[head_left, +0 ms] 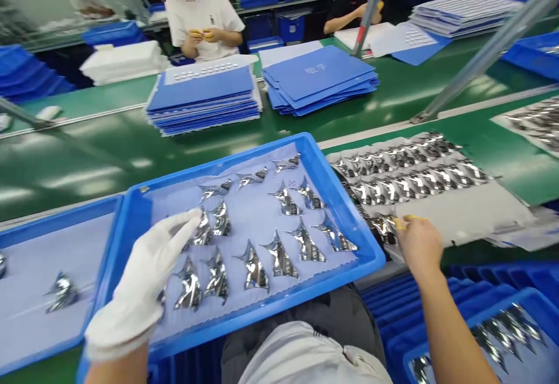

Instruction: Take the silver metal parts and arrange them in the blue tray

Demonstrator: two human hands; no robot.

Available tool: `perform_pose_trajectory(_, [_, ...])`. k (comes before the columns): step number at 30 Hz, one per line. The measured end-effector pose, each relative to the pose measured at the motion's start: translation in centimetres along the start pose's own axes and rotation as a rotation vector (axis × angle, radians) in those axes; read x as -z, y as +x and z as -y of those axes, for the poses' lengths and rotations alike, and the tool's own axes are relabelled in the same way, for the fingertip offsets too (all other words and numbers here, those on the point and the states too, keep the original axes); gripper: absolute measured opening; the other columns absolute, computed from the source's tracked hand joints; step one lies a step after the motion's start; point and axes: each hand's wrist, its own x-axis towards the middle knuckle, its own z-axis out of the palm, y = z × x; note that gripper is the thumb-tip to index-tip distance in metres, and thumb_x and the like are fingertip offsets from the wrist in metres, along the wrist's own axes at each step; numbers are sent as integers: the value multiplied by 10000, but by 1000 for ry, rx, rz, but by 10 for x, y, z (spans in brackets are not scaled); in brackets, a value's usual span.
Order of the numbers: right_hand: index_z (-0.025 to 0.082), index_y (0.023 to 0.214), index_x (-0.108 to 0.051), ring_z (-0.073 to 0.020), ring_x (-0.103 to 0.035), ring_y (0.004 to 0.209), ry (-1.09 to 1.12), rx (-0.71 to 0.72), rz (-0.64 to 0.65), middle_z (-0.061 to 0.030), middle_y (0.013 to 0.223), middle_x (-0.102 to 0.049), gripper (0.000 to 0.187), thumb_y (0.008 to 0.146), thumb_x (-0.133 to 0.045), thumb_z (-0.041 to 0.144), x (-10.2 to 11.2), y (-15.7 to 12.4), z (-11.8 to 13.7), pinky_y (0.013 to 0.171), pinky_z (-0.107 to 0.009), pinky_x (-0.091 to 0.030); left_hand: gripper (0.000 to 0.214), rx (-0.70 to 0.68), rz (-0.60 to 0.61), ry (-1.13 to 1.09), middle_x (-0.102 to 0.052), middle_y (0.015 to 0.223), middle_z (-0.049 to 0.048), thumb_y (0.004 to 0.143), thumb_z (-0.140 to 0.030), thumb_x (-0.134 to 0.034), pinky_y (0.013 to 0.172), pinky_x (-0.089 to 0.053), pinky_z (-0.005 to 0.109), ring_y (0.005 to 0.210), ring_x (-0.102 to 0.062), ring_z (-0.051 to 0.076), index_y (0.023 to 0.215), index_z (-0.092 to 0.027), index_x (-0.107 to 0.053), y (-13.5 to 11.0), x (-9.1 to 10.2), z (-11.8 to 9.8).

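Crinkled silver foil pieces (305, 243) lie spaced apart — on lilac tray liner (257, 218).

A green conveyor belt (82, 163) carries stacked blue plastic sheets (201, 102).

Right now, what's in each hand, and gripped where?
The gloved left hand shows nothing held. The right hand has its yellow-capped fingertips at the edge of a silver foil piece; whether pinched cannot be told.

Faint white characters (316, 68) on blue board (305, 88), too blurred to read.
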Motion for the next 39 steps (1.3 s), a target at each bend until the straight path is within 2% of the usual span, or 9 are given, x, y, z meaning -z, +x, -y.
perform_pose_trajectory(3, [55, 1027, -723, -333, -627, 827, 80, 63, -150, -230, 896, -680, 426, 968, -430, 358, 11, 2, 7, 710, -421, -447, 305, -93, 20, 401, -750, 1091, 103, 831, -395, -698, 1080, -380, 460, 1158, -630, 347, 1050, -188, -746, 47, -8, 5])
perform_pose_trajectory(7, [126, 982, -732, -312, -635, 779, 331, 230, -371, -188, 883, -707, 445, 986, -399, 420, 32, -6, 31, 700, -427, -471, 280, -88, 38, 509, -695, 1120, 79, 907, -359, -640, 1025, -443, 503, 1131, -623, 293, 1059, -130, -696, 98, -28, 25])
perform_pose_trajectory(14, [133, 1013, -726, -268, -668, 810, 578, 379, -397, -139, 947, -742, 376, 987, -454, 392, 61, -33, 77, 750, -388, -522, 338, -1, 13, 514, -643, 1136, 70, 956, -395, -572, 865, -539, 408, 997, -650, 234, 1119, -108, -647, 128, -36, 51])
perform_pose_trajectory(19, [143, 1004, -735, -245, -676, 836, 762, 459, -323, -116, 920, -742, 304, 975, -507, 343, 71, -48, 110, 784, -374, -535, 282, 10, -50, 369, -662, 1089, 76, 923, -357, -634, 824, -552, 413, 942, -653, 212, 1097, -136, -644, 141, -31, 45])
perform_pose_trajectory(23, [186, 1009, -739, -208, -679, 820, 1067, 435, -53, -79, 930, -743, 231, 944, -568, 328, 83, -68, 141, 793, -352, -541, 282, -105, -155, 135, -689, 900, 42, 898, -421, -646, 820, -533, 389, 863, -659, 197, 915, -140, -658, 105, -27, 19])
perform_pose_trajectory(27, [204, 1091, -722, -217, -702, 905, 1465, 373, 485, -81, 991, -756, 305, 943, -576, 426, 96, -91, 177, 830, -366, -546, 329, -222, -117, -87, -750, 1029, 53, 837, -521, -675, 893, -526, 341, 982, -694, 215, 933, -207, -704, 31, -29, -5])
perform_pose_trajectory(31, [212, 1124, -720, -185, -670, 933, 1842, 350, 977, -63, 989, -742, 384, 902, -636, 514, 104, -112, 209, 877, -343, -515, 281, -300, -6, -448, -781, 984, 46, 761, -462, -789, 936, -539, 330, 976, -715, 220, 931, -239, -774, -30, -45, 1])
perform_pose_trajectory(36, [171, 829, -740, -88, -490, 629, 2024, 127, 1333, 25, 685, -597, 326, 720, -837, 462, 107, -127, 221, 644, -237, -418, 248, -59, 11, -644, -788, 952, 48, 716, -330, -847, 865, -580, 319, 898, -735, 219, 937, -234, -788, -64, -64, 24])
perform_pose_trajectory(39, [166, 769, -712, -83, -460, 614, 1957, 132, 1309, 35, 670, -580, 311, 693, -853, 433, 108, -129, 215, 628, -232, -390, 348, 96, 37, -654, -759, 1113, 102, 784, -408, -775, 923, -570, 391, 1044, -710, 284, 1076, -218, -768, -75, -66, 28])
